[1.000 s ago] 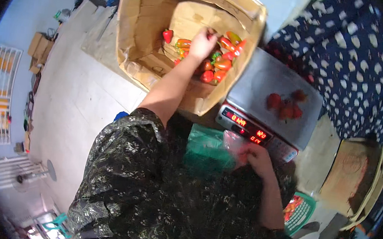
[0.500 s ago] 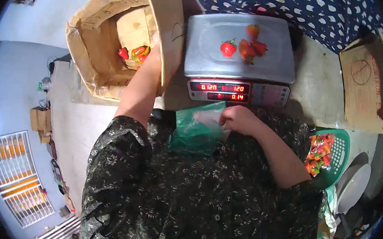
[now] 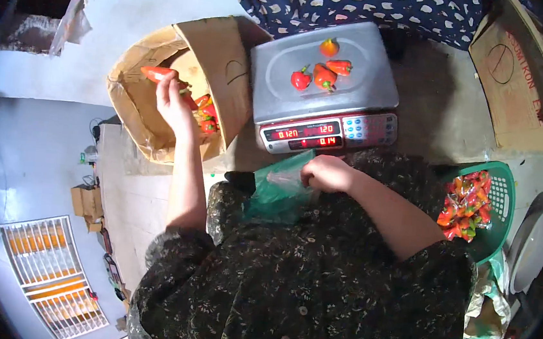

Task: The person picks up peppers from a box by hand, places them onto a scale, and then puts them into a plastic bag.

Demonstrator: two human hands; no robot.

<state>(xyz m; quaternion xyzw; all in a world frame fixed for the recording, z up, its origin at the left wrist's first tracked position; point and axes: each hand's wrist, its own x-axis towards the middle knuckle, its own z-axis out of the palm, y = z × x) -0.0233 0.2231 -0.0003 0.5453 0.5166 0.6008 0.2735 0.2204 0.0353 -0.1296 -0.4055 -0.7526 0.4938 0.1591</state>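
My left hand is raised over the opening of a cardboard box, closed round an elongated orange-red pepper. Red and orange peppers lie inside that box. My right hand pinches a crumpled green plastic bag at my front, below the scale. Right of the box stands a digital scale with a metal platter and lit red display; several red and orange peppers rest apart from my hands on its platter.
A green perforated basket at the right holds bagged peppers, beside a pale round dish. An open cardboard carton stands at the back right. Dark patterned fabric lies behind the scale. A barred window shows at lower left.
My left hand has come up out of the box's interior and now shows a pepper in its fingers. My right hand still has the green bag. The camera's view has turned.
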